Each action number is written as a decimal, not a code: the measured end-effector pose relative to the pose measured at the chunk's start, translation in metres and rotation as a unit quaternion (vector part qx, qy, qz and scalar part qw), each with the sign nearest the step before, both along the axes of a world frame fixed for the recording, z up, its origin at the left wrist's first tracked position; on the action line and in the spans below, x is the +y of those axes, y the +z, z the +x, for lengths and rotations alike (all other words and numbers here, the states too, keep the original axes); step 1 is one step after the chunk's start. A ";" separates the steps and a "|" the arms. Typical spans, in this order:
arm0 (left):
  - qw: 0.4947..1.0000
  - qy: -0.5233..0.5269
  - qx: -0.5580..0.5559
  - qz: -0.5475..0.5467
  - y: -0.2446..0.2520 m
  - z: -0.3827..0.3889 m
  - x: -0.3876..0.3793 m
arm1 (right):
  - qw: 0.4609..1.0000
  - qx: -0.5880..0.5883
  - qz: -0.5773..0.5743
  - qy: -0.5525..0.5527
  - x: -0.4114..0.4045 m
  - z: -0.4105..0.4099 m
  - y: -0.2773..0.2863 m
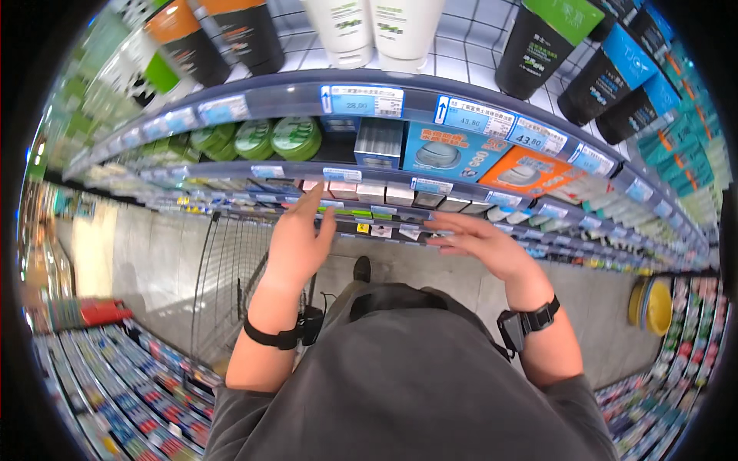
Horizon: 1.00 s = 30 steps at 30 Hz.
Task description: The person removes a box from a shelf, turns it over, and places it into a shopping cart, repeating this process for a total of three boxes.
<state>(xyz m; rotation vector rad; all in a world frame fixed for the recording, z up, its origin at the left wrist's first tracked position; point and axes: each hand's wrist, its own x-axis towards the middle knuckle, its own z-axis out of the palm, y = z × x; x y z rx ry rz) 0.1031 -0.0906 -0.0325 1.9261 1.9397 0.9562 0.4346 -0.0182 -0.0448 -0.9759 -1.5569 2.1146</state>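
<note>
My left hand (300, 242) is raised in front of the lower shelves, its thumb apart from the fingers and nothing in it. Off to the right, my right hand (484, 239) also hangs empty before the shelves, palm down with the fingers spread. Ahead of the hands, small pale boxes (372, 193) line a lower shelf. One tier up stand green round jars (295, 138), a silver and blue box (378, 144), a blue box (441, 151) and an orange box (527, 172). White squeeze tubes (340, 29) and black tubes with green tops (539, 55) fill the top shelf.
A wire shopping cart (222, 276) is at my left, partly behind my left arm. Price labels (478, 120) run along the shelf edges. Stacked yellow basins (657, 306) rest at the right. More stocked shelves (132, 397) lie behind me. A dark shoe (362, 268) shows on the grey floor.
</note>
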 end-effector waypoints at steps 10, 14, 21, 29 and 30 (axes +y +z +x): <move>0.946 0.320 0.005 -0.056 -0.002 -0.007 -0.215 | 0.990 0.000 -0.141 0.030 -0.042 0.081 -0.065; 0.911 0.403 0.037 -0.081 0.007 -0.002 -0.289 | 0.988 -0.038 -0.143 0.053 -0.063 0.071 -0.064; 0.877 0.470 0.045 -0.092 0.003 0.006 -0.362 | 0.985 -0.075 -0.101 0.116 -0.093 0.037 -0.052; 0.847 0.516 0.029 -0.124 -0.008 -0.023 -0.465 | 0.981 -0.110 -0.080 0.138 -0.143 -0.030 -0.050; 0.841 0.524 0.023 -0.134 -0.009 -0.029 -0.483 | 0.981 -0.118 -0.074 0.138 -0.152 -0.045 -0.050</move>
